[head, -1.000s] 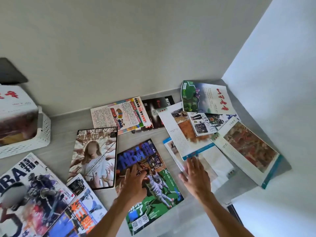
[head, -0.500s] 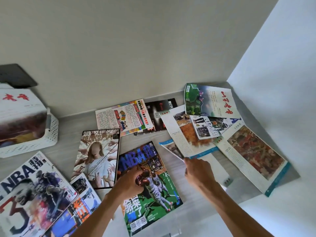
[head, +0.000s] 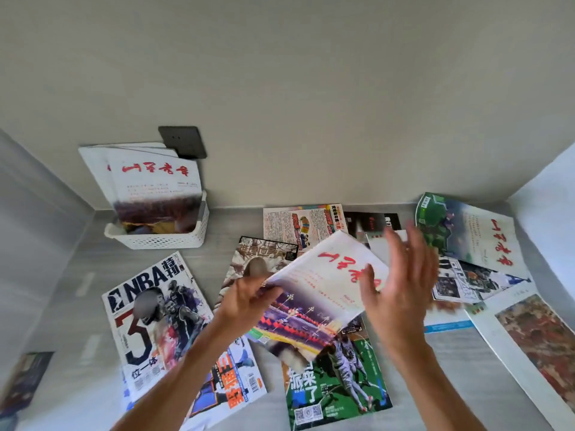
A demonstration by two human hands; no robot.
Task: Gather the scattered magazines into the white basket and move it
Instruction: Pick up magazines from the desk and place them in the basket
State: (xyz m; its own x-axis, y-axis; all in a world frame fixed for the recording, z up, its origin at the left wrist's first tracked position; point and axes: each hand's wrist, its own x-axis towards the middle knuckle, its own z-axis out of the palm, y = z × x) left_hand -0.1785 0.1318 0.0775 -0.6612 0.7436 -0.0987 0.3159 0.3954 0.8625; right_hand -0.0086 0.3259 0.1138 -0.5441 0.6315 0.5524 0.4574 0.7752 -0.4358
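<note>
Nearest the camera, flat on the pale grey floor (head: 451, 384): glossy green football-cover magazine (head: 339, 384), blue-and-orange cover (head: 230, 387) beside it, large white NBA magazine with a red "3" (head: 149, 318) to the left.

Just above these, lifted off the floor: thin white magazine with red brush lettering and a purple-red lower photo (head: 314, 293), tilted, pinched at its left edge by the left hand (head: 245, 301), thumb on top, fingers curled beneath. Right hand (head: 401, 290) beside the magazine's right edge, fingers straight and spread, blurred; contact with the paper impossible to tell.

Further back: sepia-toned cover with a framed figure (head: 249, 262), partly hidden, a spread of overlapping pages and covers to the right, a multicoloured text-heavy cover (head: 298, 225) near the wall.

Farthest, against the wall on the left: white perforated plastic basket (head: 161, 237), well apart from the hands, already holding upright white magazines with red lettering (head: 152, 185) that lean back under a dark wall socket plate (head: 182, 141).

For a clean drop: support the floppy free edge with the right palm, carry left over the NBA cover, align spine-down with those standing, slide in front of them without knocking the leaning stack.
</note>
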